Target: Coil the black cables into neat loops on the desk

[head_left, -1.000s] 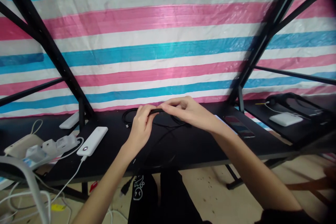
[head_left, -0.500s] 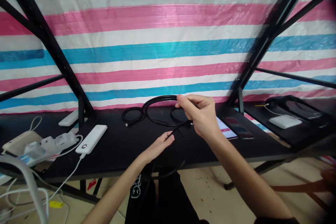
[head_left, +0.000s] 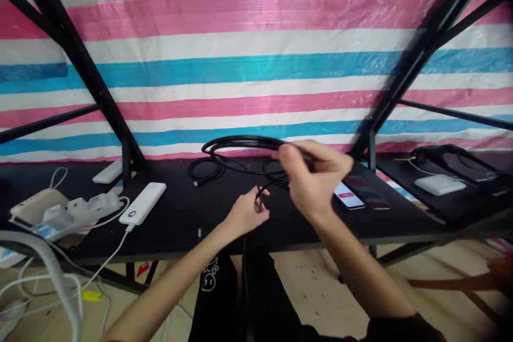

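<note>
My right hand (head_left: 315,179) is closed round a coiled loop of black cable (head_left: 236,145) and holds it above the black table (head_left: 180,219). Lower down, my left hand (head_left: 246,212) pinches the loose run of the same cable, which hangs down toward my lap. A second, smaller coil of black cable (head_left: 206,170) lies on the table behind the hands, near the striped tarp.
A white power bank (head_left: 143,203) with a white lead lies at the left, beside a white power strip (head_left: 76,211). Two phones (head_left: 358,193) lie right of my right hand. Black frame posts (head_left: 80,64) rise at both sides. Another white power bank (head_left: 438,184) sits far right.
My right hand lifted the coiled loop off the table and brought it nearer. My left hand let go of the loop, dropped lower and took hold of the loose cable end.
</note>
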`<action>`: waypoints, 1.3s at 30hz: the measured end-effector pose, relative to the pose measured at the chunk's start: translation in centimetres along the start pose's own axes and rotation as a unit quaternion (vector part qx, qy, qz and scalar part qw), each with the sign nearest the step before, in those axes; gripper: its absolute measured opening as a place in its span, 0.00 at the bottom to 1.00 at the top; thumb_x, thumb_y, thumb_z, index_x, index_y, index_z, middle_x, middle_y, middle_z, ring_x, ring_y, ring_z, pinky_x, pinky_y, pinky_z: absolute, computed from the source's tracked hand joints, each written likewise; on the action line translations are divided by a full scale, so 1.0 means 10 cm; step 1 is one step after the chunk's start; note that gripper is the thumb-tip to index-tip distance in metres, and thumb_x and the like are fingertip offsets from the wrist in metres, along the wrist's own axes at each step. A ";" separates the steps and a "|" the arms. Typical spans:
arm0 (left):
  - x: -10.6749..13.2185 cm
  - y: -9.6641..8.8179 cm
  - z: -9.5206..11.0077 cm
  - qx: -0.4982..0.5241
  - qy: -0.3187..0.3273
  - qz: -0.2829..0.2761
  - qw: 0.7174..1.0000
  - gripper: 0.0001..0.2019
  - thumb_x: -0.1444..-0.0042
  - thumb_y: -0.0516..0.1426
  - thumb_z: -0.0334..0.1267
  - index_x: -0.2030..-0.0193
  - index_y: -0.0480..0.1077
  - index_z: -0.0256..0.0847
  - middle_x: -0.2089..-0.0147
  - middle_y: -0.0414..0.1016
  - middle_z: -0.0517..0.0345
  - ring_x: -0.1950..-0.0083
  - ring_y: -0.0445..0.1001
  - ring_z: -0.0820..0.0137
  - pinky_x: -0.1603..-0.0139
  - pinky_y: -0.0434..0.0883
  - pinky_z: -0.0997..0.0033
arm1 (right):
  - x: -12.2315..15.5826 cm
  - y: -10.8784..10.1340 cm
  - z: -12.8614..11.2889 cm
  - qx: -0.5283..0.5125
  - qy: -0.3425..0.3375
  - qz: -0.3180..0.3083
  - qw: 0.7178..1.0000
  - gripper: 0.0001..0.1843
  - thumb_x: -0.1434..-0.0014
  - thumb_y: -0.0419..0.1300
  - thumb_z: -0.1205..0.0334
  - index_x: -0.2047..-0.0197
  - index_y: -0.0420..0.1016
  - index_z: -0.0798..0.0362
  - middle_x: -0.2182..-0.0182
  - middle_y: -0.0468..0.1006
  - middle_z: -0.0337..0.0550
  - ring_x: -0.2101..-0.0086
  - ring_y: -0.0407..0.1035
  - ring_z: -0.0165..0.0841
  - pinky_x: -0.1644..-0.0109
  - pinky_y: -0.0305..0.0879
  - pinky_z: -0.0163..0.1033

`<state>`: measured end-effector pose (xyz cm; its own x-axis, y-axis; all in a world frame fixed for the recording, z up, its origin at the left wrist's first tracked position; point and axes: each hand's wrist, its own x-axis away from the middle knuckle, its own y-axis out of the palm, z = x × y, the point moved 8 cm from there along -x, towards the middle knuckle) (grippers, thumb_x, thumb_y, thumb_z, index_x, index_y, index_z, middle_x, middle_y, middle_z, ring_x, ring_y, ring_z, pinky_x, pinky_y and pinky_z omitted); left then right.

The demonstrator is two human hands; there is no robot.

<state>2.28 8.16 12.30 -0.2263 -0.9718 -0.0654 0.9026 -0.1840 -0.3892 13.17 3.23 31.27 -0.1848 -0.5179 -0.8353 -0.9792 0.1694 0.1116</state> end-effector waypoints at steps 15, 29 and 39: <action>0.19 -0.82 0.05 0.208 -0.010 0.167 0.964 0.22 0.50 0.58 0.57 0.74 0.57 0.40 0.83 0.44 0.74 0.87 0.43 0.85 0.87 0.40 0.82 | 0.33 -0.32 0.99 -0.169 0.178 0.040 0.969 0.22 0.39 0.56 0.49 0.77 0.53 0.51 0.84 0.48 0.29 0.82 0.43 0.23 0.78 0.43 0.32; 0.16 -0.62 0.33 0.289 0.029 0.076 0.954 0.17 0.44 0.53 0.55 0.66 0.58 0.41 0.82 0.52 0.72 0.86 0.47 0.83 0.86 0.44 0.85 | 1.17 0.55 0.69 0.200 -0.058 -0.522 0.827 0.20 0.43 0.60 0.55 0.82 0.69 0.55 0.85 0.69 0.37 0.81 0.59 0.25 0.73 0.45 0.34; 0.07 -1.14 0.20 -0.030 0.081 0.220 0.972 0.13 0.42 0.51 0.46 0.58 0.67 0.40 0.77 0.64 0.64 0.78 0.62 0.75 0.76 0.59 0.77 | 1.04 0.39 0.28 0.001 0.172 -0.514 0.840 0.12 0.40 0.54 0.65 0.53 0.72 0.49 0.79 0.64 0.30 0.78 0.57 0.22 0.70 0.57 0.29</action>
<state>-7.40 9.31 18.52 0.1185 -0.9175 -0.3796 0.9029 0.2587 -0.3434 7.70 0.83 21.46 0.7448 -0.6035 -0.2847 -0.6366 -0.5147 -0.5743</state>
